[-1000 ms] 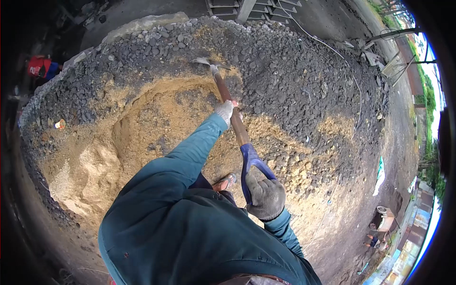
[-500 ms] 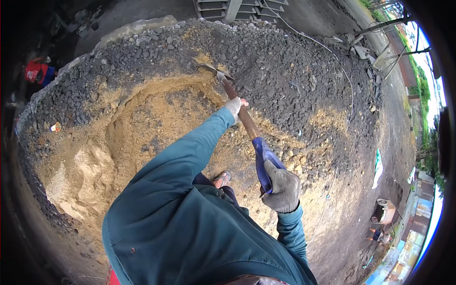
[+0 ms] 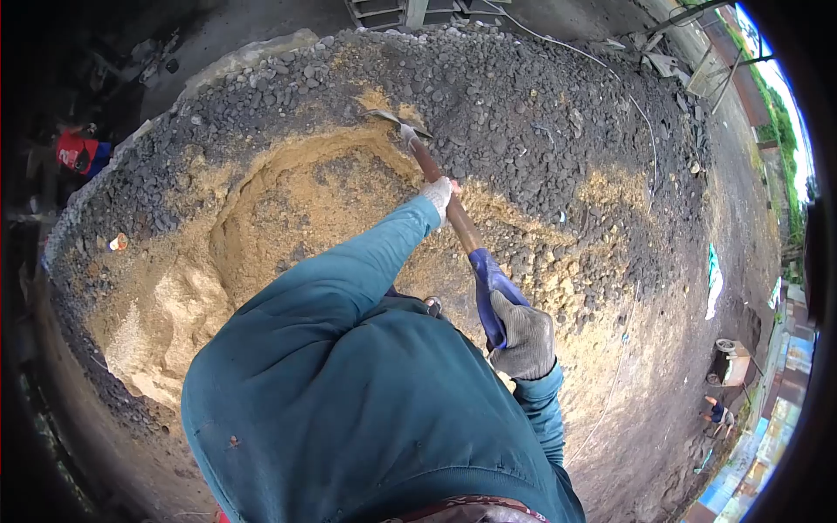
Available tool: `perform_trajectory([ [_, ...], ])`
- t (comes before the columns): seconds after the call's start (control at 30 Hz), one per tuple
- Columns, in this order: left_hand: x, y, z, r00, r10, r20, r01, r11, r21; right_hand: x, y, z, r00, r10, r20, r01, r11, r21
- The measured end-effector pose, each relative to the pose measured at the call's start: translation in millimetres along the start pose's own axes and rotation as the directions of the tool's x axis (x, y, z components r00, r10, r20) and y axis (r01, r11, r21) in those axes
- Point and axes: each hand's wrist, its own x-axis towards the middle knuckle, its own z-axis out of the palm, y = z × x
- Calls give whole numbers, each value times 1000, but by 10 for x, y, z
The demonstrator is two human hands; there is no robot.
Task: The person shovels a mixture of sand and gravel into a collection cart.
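A shovel with a brown shaft (image 3: 465, 227) and a blue handle (image 3: 490, 283) slants across the middle of the view. Its metal blade (image 3: 398, 123) touches the dark gravel (image 3: 497, 113) at the upper rim of a sandy hollow (image 3: 323, 205). My left hand (image 3: 440, 195), in a pale knit glove, is wrapped around the shaft below the blade. At the other end, my right hand (image 3: 527, 338), in a grey glove, grips the blue handle. Part of the handle is hidden by that glove.
Pale sand (image 3: 179, 305) is heaped at left, with a small cup (image 3: 118, 242) above it. A person in red (image 3: 77, 151) is beyond the left edge. A thin cable (image 3: 580, 54) crosses the gravel. At far right are a cart (image 3: 729, 363) and another person (image 3: 718, 415).
My torso has leaned further forward, and my foot is now mostly hidden. The surroundings have shifted slightly in view. Both hands keep their hold, and the blade stays at the hollow's rim.
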Motion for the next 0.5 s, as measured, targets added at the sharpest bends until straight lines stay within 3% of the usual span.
perform_trajectory([
  [0.13,-160,15,252,998,-47,28,46,997,60,-209,81,-230,995,70,-73,-69,998,3],
  [0.17,-345,91,359,998,-58,-3,58,996,74,-224,128,-289,983,-34,-181,17,996,-92],
  [0.27,-472,264,481,999,15,45,-14,1000,-23,-138,116,-551,979,-102,-174,72,983,-170],
  [0.3,-783,504,601,999,44,-5,-44,999,32,-22,23,-604,983,-96,-157,67,982,-178],
  [0.4,-442,820,393,987,155,43,-152,986,-64,406,12,-446,984,-121,-129,110,990,-84],
  [0.47,-74,1035,84,990,141,12,-138,983,-121,815,2,-75,995,96,-2,-96,995,31],
  [0.5,264,1125,-209,997,75,-14,-76,989,-128,1002,34,139,999,-41,-15,41,999,-2],
])
